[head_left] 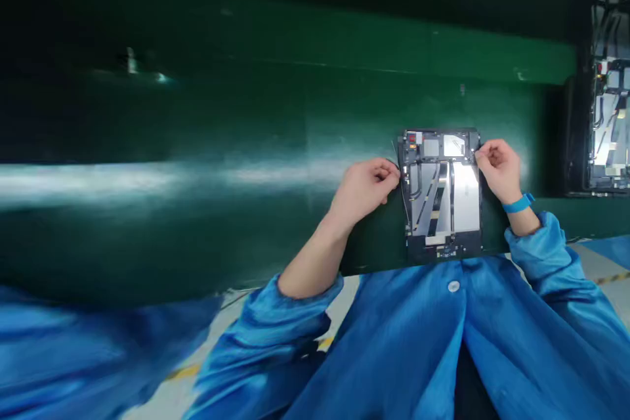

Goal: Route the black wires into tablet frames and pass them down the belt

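Note:
An opened tablet (441,193) lies flat on the green conveyor belt (197,210), its inner side up, showing silver shielding, black cables and a small board at the top. My left hand (367,189) rests at the tablet's upper left edge with its fingers curled together in a pinch. My right hand (497,167), with a blue wrist strap (518,203), sits at the upper right corner, fingers pinched at the edge. What either pinch holds is too small to make out. Both forearms wear blue sleeves.
The belt runs left to right with a raised green wall (295,33) behind it. Another opened tablet (609,125) lies at the far right. A blue sleeve of someone nearby (73,354) fills the lower left. Pale floor with yellow tape (605,279) shows below.

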Motion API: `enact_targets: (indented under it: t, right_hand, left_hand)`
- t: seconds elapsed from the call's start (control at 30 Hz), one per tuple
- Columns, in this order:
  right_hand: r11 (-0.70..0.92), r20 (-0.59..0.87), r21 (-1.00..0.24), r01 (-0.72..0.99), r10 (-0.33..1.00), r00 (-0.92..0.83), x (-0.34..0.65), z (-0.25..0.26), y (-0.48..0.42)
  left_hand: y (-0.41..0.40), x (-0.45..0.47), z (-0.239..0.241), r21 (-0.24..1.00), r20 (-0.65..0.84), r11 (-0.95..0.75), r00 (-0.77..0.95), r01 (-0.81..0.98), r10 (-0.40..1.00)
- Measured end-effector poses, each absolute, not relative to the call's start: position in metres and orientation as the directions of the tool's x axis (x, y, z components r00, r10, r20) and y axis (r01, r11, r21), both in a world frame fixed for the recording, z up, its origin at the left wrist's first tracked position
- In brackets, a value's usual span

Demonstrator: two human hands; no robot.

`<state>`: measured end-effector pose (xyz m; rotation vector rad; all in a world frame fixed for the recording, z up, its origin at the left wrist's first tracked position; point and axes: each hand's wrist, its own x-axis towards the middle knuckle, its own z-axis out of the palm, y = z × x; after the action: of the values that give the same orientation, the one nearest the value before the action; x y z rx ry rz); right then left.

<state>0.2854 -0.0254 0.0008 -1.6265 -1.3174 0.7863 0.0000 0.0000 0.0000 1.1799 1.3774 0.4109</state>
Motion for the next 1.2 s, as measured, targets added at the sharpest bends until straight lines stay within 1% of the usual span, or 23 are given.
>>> enact_targets:
  t: [0.13, 0.33, 1.2]
  right_hand:
    - [-0.080, 0.026, -0.906, 0.415, 0.969, 0.244, 0.2864, 0.0005, -0.0254]
    - [-0.065, 0.037, -0.923, 0.380, 0.966, 0.255, 0.2849, 0.0001, -0.0262]
    - [-0.060, 0.041, -0.920, 0.388, 0.968, 0.248, 0.2855, -0.0016, -0.0270]
  left_hand:
    - [-0.0007, -0.0001, 0.0003, 0.820, -0.527, 0.420, 0.229, 0.389, 0.818]
    - [-0.0010, -0.0011, -0.0006, 0.832, -0.512, 0.411, 0.231, 0.373, 0.827]
    - [-0.0014, -0.0004, -0.0027, 0.834, -0.506, 0.406, 0.228, 0.373, 0.832]
